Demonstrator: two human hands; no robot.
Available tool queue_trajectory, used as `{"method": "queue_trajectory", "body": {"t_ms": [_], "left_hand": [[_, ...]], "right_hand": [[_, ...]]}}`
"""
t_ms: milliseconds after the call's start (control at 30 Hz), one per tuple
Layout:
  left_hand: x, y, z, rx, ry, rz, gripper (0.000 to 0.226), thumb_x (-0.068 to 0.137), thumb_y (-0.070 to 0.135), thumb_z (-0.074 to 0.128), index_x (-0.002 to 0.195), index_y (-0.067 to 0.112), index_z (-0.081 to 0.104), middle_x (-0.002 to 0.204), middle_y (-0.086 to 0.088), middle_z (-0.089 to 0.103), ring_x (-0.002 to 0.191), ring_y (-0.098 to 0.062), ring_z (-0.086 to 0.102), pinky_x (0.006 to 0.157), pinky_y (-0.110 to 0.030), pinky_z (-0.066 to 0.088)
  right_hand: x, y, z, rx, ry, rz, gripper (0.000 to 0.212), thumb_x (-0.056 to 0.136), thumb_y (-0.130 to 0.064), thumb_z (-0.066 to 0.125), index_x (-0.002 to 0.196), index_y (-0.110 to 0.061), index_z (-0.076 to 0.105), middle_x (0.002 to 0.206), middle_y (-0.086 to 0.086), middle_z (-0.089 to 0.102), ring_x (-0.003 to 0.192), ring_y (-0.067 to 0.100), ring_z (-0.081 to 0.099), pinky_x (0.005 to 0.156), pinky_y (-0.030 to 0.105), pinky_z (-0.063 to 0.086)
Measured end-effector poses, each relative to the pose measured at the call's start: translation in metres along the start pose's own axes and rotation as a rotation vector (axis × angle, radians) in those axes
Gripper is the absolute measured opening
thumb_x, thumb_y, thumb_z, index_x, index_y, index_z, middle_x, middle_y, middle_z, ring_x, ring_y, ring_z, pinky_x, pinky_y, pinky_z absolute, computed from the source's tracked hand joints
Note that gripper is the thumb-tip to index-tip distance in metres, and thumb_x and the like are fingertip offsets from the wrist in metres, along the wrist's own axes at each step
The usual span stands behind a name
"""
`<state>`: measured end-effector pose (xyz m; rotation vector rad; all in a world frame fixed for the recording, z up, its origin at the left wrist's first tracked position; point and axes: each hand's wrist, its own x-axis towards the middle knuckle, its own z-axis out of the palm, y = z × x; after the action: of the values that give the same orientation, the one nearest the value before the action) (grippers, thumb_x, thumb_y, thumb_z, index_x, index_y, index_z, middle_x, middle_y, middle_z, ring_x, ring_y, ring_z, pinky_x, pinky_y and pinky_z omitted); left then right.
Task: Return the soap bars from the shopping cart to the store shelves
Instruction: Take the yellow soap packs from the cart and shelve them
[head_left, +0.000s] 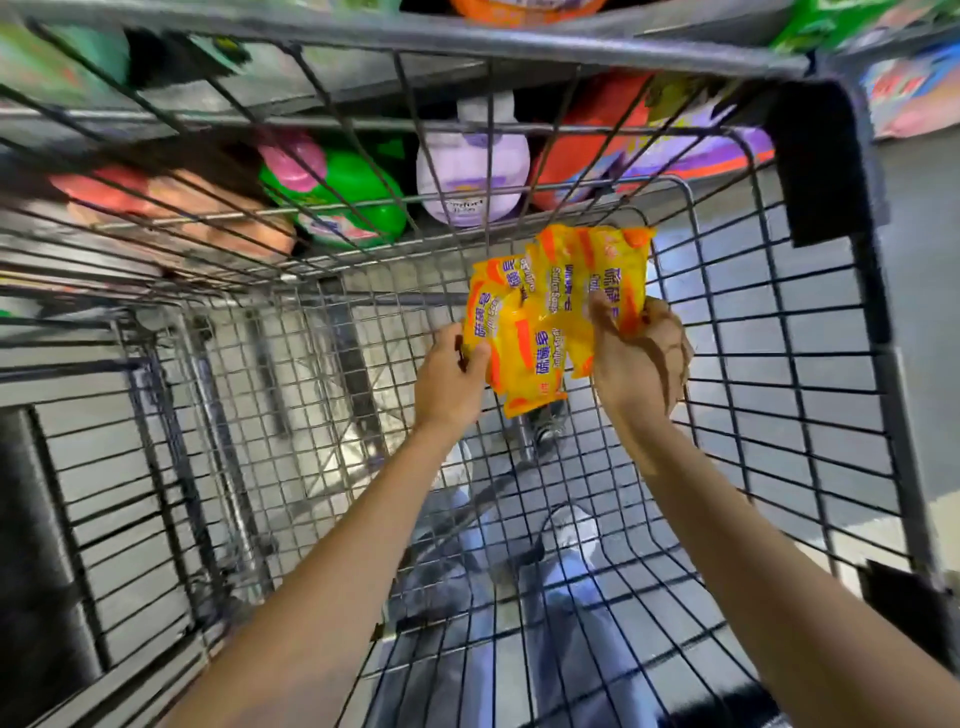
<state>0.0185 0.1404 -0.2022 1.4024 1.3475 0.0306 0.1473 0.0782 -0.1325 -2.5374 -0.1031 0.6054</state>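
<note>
- Left hand (451, 382): fingers curled round the bundle's left edge.
- Soap bars (545, 312): several yellow packets, fanned, held over the shopping cart (826, 171) near its far right corner.
- Right hand (640, 361): clamped on the right-hand packets.
- Handling: probably best lifted as one bundle, squeezing inward; the middle packets look loose.

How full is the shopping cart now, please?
Empty as far as visible: bare wire floor; left hand and right hand hold the soap bars.
</note>
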Motion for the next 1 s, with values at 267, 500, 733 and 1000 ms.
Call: {"method": "queue_trajectory", "body": {"t_ms": [267,500,733,1000], "left_hand": [[-0.001,-0.006,0.012,-0.214,0.040,-0.076,0.024,0.091,0.034,0.057,0.111,0.020,0.057,0.118,-0.007,0.059,0.107,-0.023,0.058,0.093,-0.045,0.049],[-0.010,-0.001,0.011,-0.233,0.187,-0.101,0.028,0.081,0.029,0.072,0.102,0.011,0.064,0.105,-0.002,0.067,0.099,-0.020,0.061,0.090,-0.039,0.049],[-0.023,0.010,0.000,-0.288,0.174,-0.019,0.019,0.081,0.022,0.072,0.093,0.015,0.058,0.088,0.003,0.065,0.077,-0.008,0.060,0.067,-0.010,0.047],[-0.047,0.027,-0.041,-0.440,0.086,-0.074,0.017,0.081,0.018,0.073,0.093,0.017,0.061,0.094,-0.007,0.069,0.082,-0.023,0.066,0.076,-0.040,0.055]], "right_hand": [[-0.009,0.013,0.001,0.046,0.103,-0.079,0.047,0.080,-0.054,0.065,0.111,-0.018,0.062,0.097,-0.011,0.059,0.081,0.002,0.051,0.075,0.014,0.034],[-0.022,0.018,-0.008,0.162,0.034,-0.149,0.032,0.082,-0.031,0.069,0.097,-0.024,0.041,0.075,-0.015,0.057,0.070,-0.002,0.056,0.072,0.021,0.042],[-0.030,0.019,-0.032,0.370,-0.114,-0.118,0.033,0.079,-0.020,0.075,0.097,-0.016,0.048,0.076,-0.009,0.063,0.076,0.010,0.065,0.071,0.020,0.051],[-0.048,0.017,-0.064,0.417,-0.227,-0.141,0.031,0.069,-0.012,0.081,0.090,-0.018,0.059,0.084,0.007,0.069,0.069,0.015,0.065,0.071,0.032,0.055]]}}
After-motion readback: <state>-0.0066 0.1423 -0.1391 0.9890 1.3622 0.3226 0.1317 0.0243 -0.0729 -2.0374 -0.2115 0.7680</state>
